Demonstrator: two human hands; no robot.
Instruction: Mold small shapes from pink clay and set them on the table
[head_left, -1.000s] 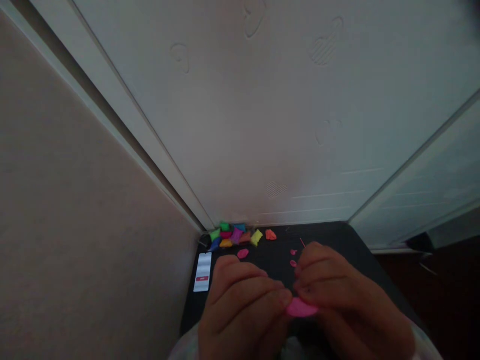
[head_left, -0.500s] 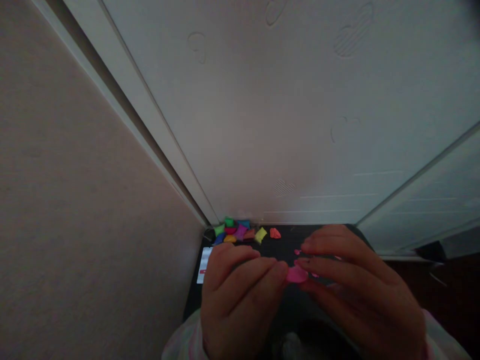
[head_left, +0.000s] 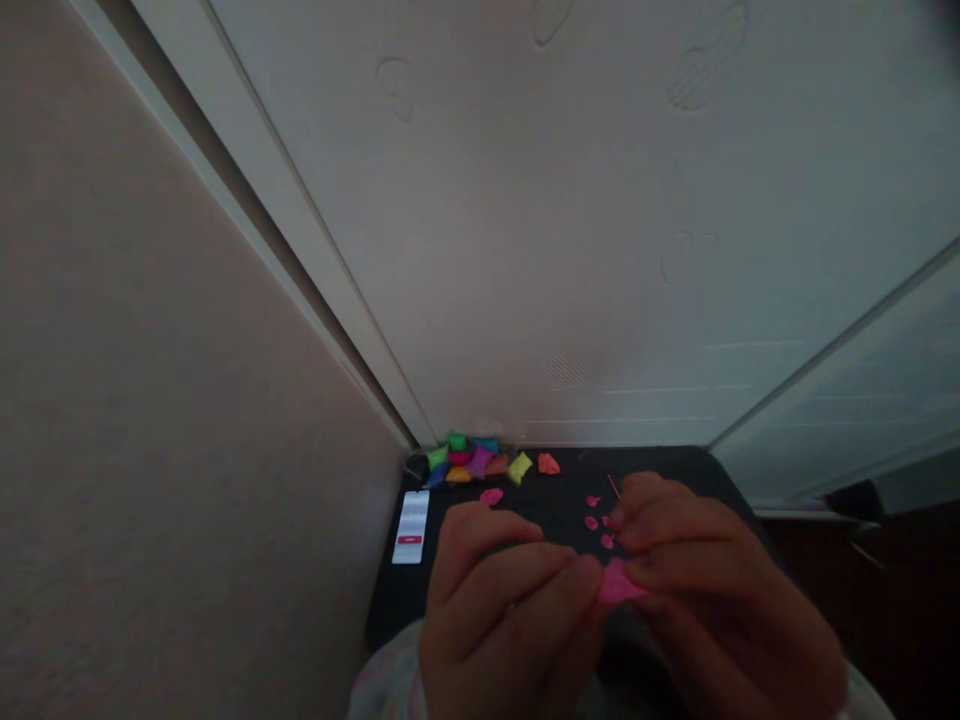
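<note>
Between my two hands is a small piece of pink modelling clay (head_left: 621, 584), pinched from both sides. My left hand (head_left: 510, 600) grips its left end with thumb and forefinger. On the other end, the fingertips of my right hand (head_left: 720, 590) are closed. Beyond my right fingers, several small flat pink clay bits (head_left: 592, 523) lie on the black table (head_left: 536, 520), with a thin pink stick-like piece (head_left: 613, 486) beside them. A larger pink clay lump (head_left: 491, 496) rests past my left hand.
Colourful clay packets (head_left: 480, 461) are heaped at the table's back left, a yellow packet (head_left: 520, 468) at their right end. An orange-red lump (head_left: 548, 464) sits beside it. At the left edge lies a lit phone (head_left: 411, 527). A white heart-patterned panel (head_left: 525, 250) rises behind.
Both hands have moved slightly down and right with the pink clay, which now looks stretched between the fingers. The phone and more pink bits have come into view.
</note>
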